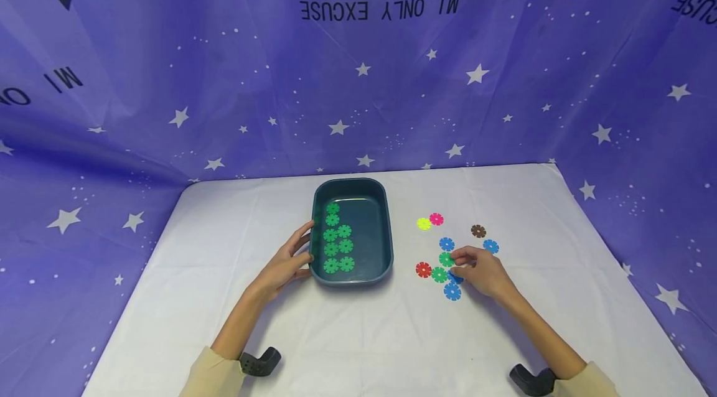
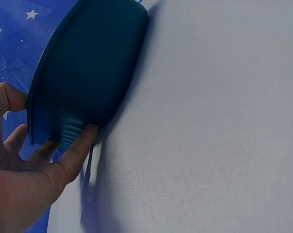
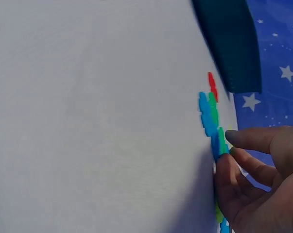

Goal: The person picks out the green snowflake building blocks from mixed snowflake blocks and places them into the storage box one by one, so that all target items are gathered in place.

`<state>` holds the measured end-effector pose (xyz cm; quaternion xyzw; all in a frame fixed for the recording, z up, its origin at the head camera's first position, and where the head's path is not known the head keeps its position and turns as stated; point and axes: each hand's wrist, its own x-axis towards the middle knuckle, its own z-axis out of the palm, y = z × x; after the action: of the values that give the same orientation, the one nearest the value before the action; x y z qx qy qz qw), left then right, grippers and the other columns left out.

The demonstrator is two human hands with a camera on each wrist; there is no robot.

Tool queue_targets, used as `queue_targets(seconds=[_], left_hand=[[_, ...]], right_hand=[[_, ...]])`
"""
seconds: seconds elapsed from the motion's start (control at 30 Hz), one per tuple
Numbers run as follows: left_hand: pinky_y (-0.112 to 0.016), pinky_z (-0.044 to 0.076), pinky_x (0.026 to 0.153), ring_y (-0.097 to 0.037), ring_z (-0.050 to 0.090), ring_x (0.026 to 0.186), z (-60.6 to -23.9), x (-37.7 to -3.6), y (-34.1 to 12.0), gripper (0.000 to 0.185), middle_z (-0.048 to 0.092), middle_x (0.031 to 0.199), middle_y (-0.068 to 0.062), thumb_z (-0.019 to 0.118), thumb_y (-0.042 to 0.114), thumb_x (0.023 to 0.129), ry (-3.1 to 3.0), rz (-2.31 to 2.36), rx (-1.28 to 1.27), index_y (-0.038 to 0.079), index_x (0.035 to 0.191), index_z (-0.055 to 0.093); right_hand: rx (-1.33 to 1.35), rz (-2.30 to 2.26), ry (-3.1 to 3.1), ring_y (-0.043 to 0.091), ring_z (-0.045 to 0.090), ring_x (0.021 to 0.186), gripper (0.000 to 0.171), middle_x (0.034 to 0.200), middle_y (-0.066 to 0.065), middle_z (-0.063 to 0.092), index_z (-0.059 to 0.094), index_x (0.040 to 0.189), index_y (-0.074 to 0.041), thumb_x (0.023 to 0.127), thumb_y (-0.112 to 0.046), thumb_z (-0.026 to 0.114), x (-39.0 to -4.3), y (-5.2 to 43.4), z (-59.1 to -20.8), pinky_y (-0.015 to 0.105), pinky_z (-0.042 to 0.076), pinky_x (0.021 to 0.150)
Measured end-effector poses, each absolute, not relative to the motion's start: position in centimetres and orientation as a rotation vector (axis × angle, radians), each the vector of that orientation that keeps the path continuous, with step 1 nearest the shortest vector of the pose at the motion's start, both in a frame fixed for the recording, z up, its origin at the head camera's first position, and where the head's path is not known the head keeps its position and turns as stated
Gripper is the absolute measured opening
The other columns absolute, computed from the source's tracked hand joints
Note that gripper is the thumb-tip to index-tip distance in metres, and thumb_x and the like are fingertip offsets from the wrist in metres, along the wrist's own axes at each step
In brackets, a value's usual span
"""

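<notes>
A dark teal tray [image 1: 372, 241] stands on the white cloth, with several green notched discs [image 1: 331, 248] lying along its left half. My left hand [image 1: 282, 267] touches the tray's left outer wall with spread fingers; the left wrist view shows fingertips at the rim and lower on the wall. Over the loose discs is my right hand [image 1: 483, 271]. Its fingertips reach the edge of a green disc [image 1: 445, 259], while the thumb lies over a partly hidden blue disc [image 1: 456, 279]. Another green disc [image 1: 439, 274] and a red disc [image 1: 423, 269] lie beside them.
More blue discs [image 1: 452, 292] lie around the right hand. Farther back are a yellow disc [image 1: 423, 224], a pink disc [image 1: 436, 219] and a brown disc [image 1: 478, 231]. A purple star-printed curtain [image 1: 313, 86] hangs behind the white-covered table [image 1: 224, 229].
</notes>
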<state>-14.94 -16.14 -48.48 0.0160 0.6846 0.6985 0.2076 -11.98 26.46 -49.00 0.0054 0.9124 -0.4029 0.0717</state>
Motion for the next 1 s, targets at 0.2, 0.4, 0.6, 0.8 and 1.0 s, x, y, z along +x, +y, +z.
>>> queue_targets(seconds=[0.2,0.4,0.6,0.8,1.0], left_hand=[[-0.05,0.048,0.097,-0.039,0.046,0.13,-48.5,-14.9,-16.2,0.081,0.016,0.163,-0.015,0.051,0.0,0.089,1.905,1.943,0.047,0.028,0.16,0.023],[-0.05,0.048,0.098,-0.04,0.045,0.131,-48.5,-14.9,-16.2,0.081,0.015,0.163,-0.015,0.052,0.0,0.089,1.9,1.946,0.056,0.029,0.16,0.023],[-0.05,0.048,0.098,-0.04,0.045,0.132,-48.5,-15.0,-16.2,0.081,0.014,0.164,-0.015,0.052,0.001,0.09,1.903,1.936,0.056,0.031,0.159,0.023],[-0.05,0.048,0.098,-0.04,0.045,0.132,-48.6,-15.0,-16.3,0.08,0.015,0.163,-0.015,0.053,0.001,0.09,1.911,1.936,0.057,0.032,0.159,0.025],[-0.049,0.049,0.096,-0.039,0.047,0.13,-48.6,-14.9,-16.3,0.079,0.017,0.163,-0.014,0.052,0.001,0.09,1.919,1.94,0.064,0.03,0.159,0.025]], right_hand=[[0.002,-1.174,2.792,0.02,0.057,0.081,0.027,0.092,0.003,0.068,0.071,0.108,-0.001,0.083,-0.008,0.077,-12.0,26.0,-49.5,0.035,0.045,0.071],[-0.012,-1.159,2.8,0.019,0.053,0.079,0.026,0.089,0.001,0.065,0.071,0.108,-0.002,0.083,-0.009,0.076,-12.4,25.7,-49.7,0.034,0.042,0.07],[0.003,-1.133,2.828,0.02,0.052,0.078,0.026,0.083,-0.001,0.061,0.07,0.11,-0.002,0.085,-0.009,0.074,-12.8,25.6,-49.7,0.034,0.041,0.07],[0.009,-1.102,2.849,0.019,0.049,0.07,0.027,0.079,0.0,0.058,0.069,0.111,-0.001,0.085,-0.009,0.073,-13.2,25.3,-49.7,0.034,0.039,0.065],[0.017,-1.091,2.84,0.018,0.049,0.066,0.029,0.079,0.001,0.057,0.068,0.112,-0.001,0.085,-0.01,0.074,-13.6,25.1,-49.6,0.033,0.04,0.06]])
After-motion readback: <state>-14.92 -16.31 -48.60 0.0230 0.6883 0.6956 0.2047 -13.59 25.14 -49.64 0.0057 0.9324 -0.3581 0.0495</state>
